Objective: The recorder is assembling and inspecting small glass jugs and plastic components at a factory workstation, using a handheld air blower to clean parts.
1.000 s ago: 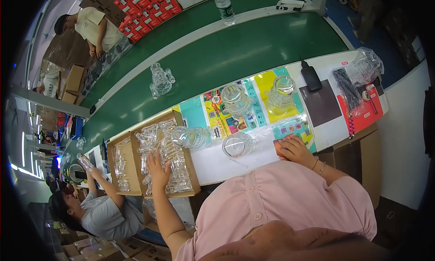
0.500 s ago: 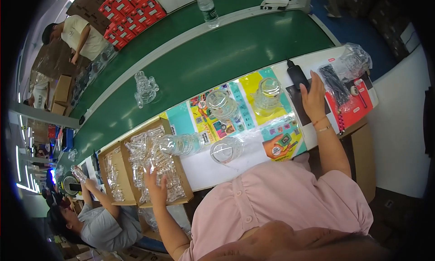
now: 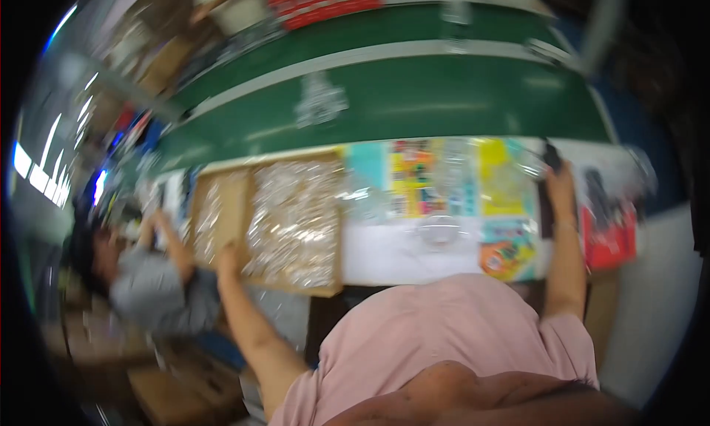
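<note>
Right grip (image 3: 560, 180) stretched forward, at black device (image 3: 552, 157).

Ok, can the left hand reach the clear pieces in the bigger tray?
Probably yes: the left hand is at the near side of the tray, and no lid shows over the clear pieces.

- White worktop (image 3: 396, 259): cardboard trays (image 3: 235, 204) at the left
- Coloured sheets (image 3: 506, 237) right of them
- Clear jar (image 3: 441, 231), blurred, near the middle
- Red sheet (image 3: 612, 237) at the right
- Green worktop (image 3: 436, 93) behind: clear piece (image 3: 320, 100)
</note>
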### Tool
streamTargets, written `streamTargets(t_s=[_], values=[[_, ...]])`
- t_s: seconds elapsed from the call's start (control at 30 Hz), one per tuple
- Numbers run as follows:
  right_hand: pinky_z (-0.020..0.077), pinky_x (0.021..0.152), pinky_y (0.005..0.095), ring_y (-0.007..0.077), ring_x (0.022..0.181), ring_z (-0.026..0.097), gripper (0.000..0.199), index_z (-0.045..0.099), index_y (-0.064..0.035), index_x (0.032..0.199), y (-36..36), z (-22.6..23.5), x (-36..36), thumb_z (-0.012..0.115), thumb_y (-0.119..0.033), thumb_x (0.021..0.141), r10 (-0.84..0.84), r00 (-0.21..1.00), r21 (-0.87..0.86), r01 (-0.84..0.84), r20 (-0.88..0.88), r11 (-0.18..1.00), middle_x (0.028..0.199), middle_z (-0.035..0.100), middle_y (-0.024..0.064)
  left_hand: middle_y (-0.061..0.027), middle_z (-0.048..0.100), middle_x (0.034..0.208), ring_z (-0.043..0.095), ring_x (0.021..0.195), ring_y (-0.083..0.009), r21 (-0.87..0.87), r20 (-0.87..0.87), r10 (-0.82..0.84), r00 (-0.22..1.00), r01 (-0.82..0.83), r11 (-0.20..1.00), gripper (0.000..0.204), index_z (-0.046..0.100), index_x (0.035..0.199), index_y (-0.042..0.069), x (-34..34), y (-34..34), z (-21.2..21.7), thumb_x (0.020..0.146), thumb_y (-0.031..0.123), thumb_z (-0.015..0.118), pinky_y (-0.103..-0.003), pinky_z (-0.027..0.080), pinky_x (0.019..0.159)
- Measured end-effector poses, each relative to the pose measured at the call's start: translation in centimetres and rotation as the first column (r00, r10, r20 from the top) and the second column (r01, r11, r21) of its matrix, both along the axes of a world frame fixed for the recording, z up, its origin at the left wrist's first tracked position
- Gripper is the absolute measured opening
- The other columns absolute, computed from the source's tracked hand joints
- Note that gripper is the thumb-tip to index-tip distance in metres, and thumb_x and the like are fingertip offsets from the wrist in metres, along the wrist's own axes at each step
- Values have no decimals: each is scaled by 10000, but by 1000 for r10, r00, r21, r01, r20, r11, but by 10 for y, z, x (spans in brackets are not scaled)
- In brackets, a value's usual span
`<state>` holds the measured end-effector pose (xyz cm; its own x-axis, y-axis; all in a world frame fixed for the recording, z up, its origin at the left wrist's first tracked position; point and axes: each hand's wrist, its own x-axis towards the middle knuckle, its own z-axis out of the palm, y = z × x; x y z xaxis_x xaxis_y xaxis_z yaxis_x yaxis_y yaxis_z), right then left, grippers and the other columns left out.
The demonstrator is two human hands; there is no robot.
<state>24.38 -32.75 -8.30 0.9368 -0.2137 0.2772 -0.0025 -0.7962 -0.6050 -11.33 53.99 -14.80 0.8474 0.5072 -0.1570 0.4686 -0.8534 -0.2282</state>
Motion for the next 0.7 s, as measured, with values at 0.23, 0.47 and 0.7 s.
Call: streamTargets(t_s=[0.23,0.47,0.7], values=[[508,693,305,225,852,566,484,438,43,1119,-56,-32,-20,608,-299,822,-265,956,749,81,129,658,1021,513,147,-170,582,1047,559,959,-319,-217,214,260,942,-213,952,331,575,1063,87,83,-142,92,801,277,506,-407,442,815],[505,746,348,291,955,546,314,544,-60,1108,-103,14,-65,599,-134,807,-89,870,35,83,485,996,1072,478,177,-195,581,1047,570,941,-318,2,301,440,846,-462,887,299,604,966,12,98,-90,83,784,227,506,-391,466,784],[497,670,315,213,870,563,291,490,-22,1090,5,116,-124,556,-147,836,-241,874,592,-64,422,804,990,504,109,-112,568,1125,553,1014,-242,456,-23,286,958,-245,856,326,589,1101,114,80,13,34,871,249,402,-413,451,806]])
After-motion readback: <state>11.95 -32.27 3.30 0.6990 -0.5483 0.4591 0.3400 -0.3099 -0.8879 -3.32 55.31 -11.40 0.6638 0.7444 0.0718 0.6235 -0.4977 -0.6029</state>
